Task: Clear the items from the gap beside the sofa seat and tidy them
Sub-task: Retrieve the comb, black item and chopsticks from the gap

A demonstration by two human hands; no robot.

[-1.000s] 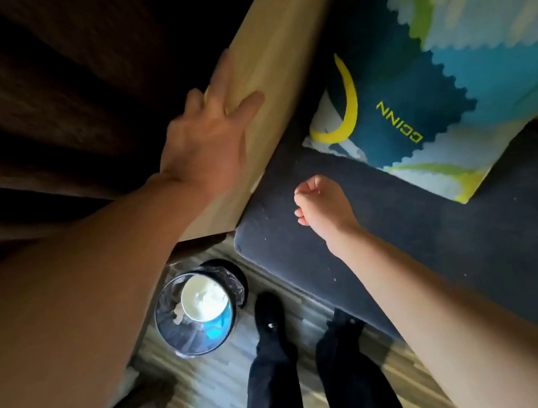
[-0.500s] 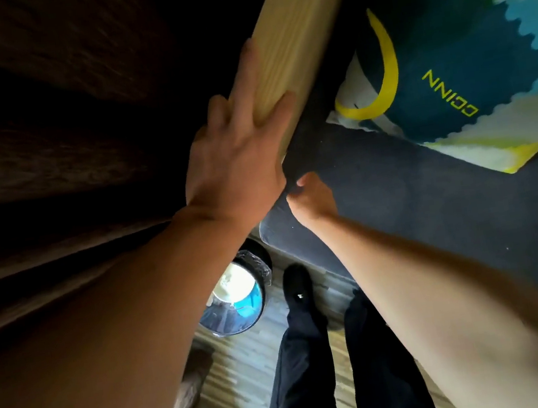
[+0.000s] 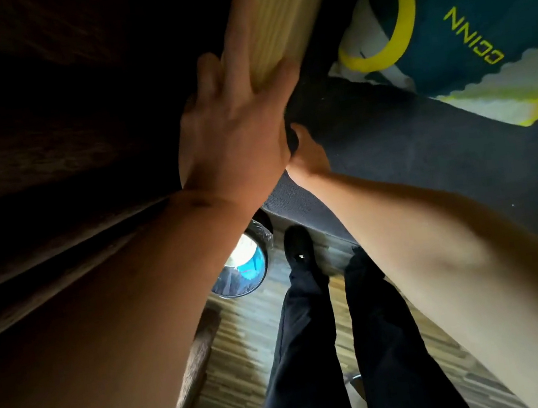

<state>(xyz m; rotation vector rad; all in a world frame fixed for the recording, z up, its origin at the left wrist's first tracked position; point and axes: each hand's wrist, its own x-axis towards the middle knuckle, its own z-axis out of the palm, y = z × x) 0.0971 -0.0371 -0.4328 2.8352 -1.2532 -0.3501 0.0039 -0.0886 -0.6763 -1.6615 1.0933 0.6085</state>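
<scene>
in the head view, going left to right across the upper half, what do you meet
dark wooden furniture → left hand on the pale wooden armrest → right hand reaching into the gap → dark seat cushion → patterned pillow

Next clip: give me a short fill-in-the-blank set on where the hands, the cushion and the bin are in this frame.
1. The left hand lies flat on the pale ____ armrest.
2. The right hand reaches into the gap beside the dark ____ seat.
3. The printed cushion lies on the seat, its ring coloured ____.
4. The lined bin stands on the ____, beside the person's shoe.

Missing words: wooden; sofa; yellow; floor
</scene>
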